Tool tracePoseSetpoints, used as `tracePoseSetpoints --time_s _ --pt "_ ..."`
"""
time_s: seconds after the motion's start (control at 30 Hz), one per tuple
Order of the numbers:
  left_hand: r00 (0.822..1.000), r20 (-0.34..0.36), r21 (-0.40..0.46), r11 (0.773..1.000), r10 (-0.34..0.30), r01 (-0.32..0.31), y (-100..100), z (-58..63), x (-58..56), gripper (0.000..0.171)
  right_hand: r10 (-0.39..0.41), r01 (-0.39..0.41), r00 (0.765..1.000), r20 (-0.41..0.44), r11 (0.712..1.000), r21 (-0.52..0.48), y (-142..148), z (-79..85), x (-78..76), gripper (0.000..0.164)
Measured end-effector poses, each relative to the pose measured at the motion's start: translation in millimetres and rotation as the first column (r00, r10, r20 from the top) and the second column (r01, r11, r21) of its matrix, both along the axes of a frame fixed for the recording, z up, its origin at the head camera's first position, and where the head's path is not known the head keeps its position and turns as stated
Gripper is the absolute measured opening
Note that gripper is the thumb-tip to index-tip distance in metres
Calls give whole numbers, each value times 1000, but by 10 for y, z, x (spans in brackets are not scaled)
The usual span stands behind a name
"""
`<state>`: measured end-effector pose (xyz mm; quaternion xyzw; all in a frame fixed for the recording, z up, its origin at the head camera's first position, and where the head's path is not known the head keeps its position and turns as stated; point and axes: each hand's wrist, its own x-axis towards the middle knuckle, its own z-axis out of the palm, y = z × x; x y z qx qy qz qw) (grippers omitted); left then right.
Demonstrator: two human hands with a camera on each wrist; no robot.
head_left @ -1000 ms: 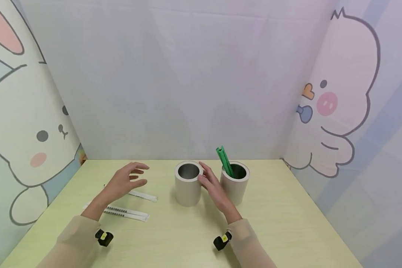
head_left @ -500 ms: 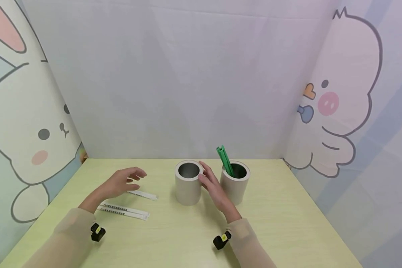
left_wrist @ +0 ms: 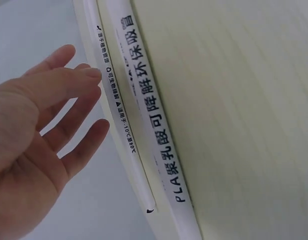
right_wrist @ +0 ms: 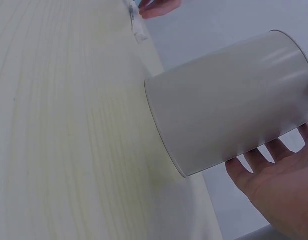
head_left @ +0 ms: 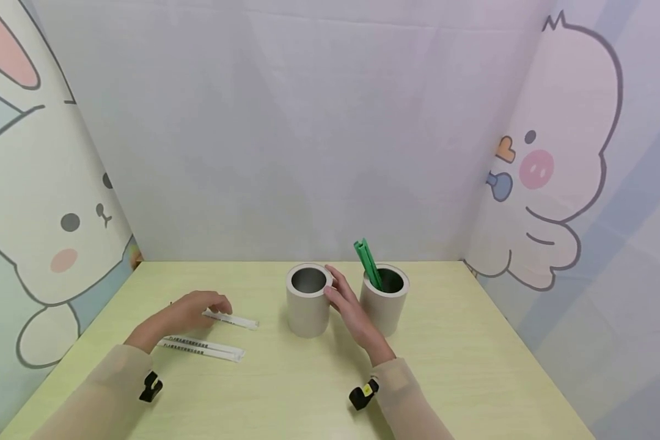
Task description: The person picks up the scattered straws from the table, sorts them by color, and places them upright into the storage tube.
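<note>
My left hand (head_left: 189, 310) hovers low over the farthest paper-wrapped straw (head_left: 236, 319), its fingers loosely bent and holding nothing. In the left wrist view, the fingertips overlap the edge of this thin printed wrapper (left_wrist: 114, 95). Two more wrapped straws (head_left: 211, 349) lie nearer on the table, side by side. My right hand (head_left: 357, 315) touches the right side of an upright, light grey cylindrical cup (head_left: 308, 315), thumb near the rim. Seen from the right wrist, extended fingers meet the cup's wall (right_wrist: 228, 100). The inside of this cup looks dark, with nothing sticking out.
A second matching cup (head_left: 382, 315) stands just right of my right hand, with long green sticks (head_left: 368, 264) leaning out of it. The pale wooden table (head_left: 286, 391) ends at a plain backdrop (head_left: 308, 153). Cartoon-printed sheets hang at both sides.
My left hand has lowered toward the far straw and shifted slightly left, its fingers drooping more. The right hand and both cups have stayed in place.
</note>
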<state>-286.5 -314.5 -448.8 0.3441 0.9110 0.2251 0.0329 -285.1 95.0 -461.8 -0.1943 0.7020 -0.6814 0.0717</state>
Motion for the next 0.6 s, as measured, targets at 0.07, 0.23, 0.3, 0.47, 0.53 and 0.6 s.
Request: tracePoseSetpoints --time_s 0.07,0.23,0.3,0.47,0.53,0.6 --pt "1000 1 -9 1000 4 -4 3 -25 4 35 0 0 1000 3 1000 1 -3 -7 3 58" --pt "1000 -6 -25 1000 7 -7 12 -54 13 36 -5 5 1000 -2 1000 3 -7 -21 10 57" --pt "1000 -26 -32 999 6 -7 15 -48 16 37 -8 8 1000 -7 1000 3 -9 -21 9 57" --pt "1000 -20 -30 1000 -3 3 2 -24 30 38 -7 7 1000 -11 1000 2 -10 -14 2 57" --pt "1000 7 -22 1000 -7 7 -8 -23 35 37 -6 6 1000 -11 1000 4 -9 -13 0 57" --pt "1000 23 -13 1000 -16 16 -17 -28 37 36 -3 3 1000 -11 1000 6 -6 -10 -2 57"
